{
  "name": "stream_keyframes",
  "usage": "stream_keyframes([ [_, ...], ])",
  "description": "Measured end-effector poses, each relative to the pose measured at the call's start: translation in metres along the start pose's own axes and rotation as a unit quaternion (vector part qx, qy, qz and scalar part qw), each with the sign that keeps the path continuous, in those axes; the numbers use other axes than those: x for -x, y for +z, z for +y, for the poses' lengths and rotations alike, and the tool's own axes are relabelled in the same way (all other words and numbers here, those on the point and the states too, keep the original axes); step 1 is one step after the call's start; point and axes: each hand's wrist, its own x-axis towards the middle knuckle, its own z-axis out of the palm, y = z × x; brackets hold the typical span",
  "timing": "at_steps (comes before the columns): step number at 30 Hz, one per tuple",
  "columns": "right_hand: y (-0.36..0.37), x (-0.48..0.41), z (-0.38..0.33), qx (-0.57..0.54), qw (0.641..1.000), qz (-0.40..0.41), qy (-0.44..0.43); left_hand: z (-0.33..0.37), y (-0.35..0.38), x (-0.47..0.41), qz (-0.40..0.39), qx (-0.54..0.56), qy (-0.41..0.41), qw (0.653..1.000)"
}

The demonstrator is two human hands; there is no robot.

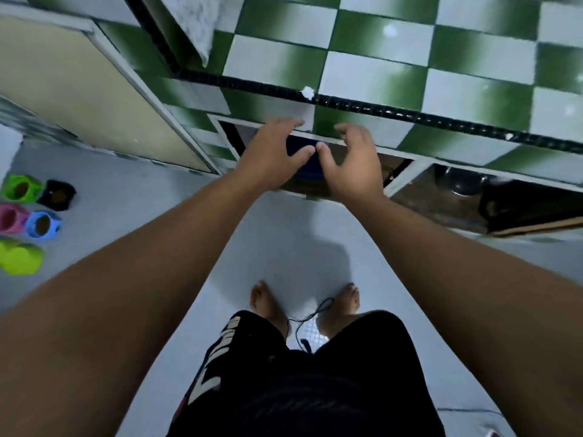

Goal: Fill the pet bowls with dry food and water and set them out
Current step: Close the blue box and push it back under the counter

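Both hands reach forward side by side. The left hand (274, 152) and right hand (350, 159) are unclenched, fingers spread and loosely bent, thumbs almost meeting over a dark blue object (299, 165) at the front edge of the tabletop (378, 58). Whether either hand touches that object cannot be told through the blur.

The tabletop beyond the hands is tiled in green and white checks, with a black trim strip (410, 113) along its edge. Below the hands are open cubbies; to the right of the right hand one holds a dark pot (463, 181) and a black bag (520, 206). A cream door panel (79, 89) stands left of the left hand.

Well to the left of the left hand, on the floor, sit the pet bowls in a cluster: green bowl (19, 187), black bowl (56, 193), pink bowl (11, 217), blue bowl (42, 224) and lime bowl (20, 257). Some show brownish insides.

The black shorts (347, 389) carry white lettering too skewed to read.
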Motion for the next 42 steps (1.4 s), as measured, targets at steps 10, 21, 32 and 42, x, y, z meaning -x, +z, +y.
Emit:
stream_keyframes([
  [10, -0.18, -0.037, 0.034, -0.126, 0.977, 0.173, 0.018, 0.195, -0.008, -0.058, 0.019, 0.09, 0.105, 0.99],
  [21, -0.418, -0.089, 0.192, -0.121, 0.909, 0.384, 0.107, 0.433, 0.128, -0.164, -0.098, 0.191, 0.181, 0.96],
  [32, -0.529, -0.183, 0.268, -0.136, 0.908, 0.362, 0.16, 0.551, 0.212, -0.282, -0.146, 0.242, 0.156, 0.946],
  [42, -0.533, -0.223, 0.291, -0.216, 0.92, 0.287, 0.154, 0.561, 0.255, -0.359, -0.224, 0.32, 0.132, 0.911],
])
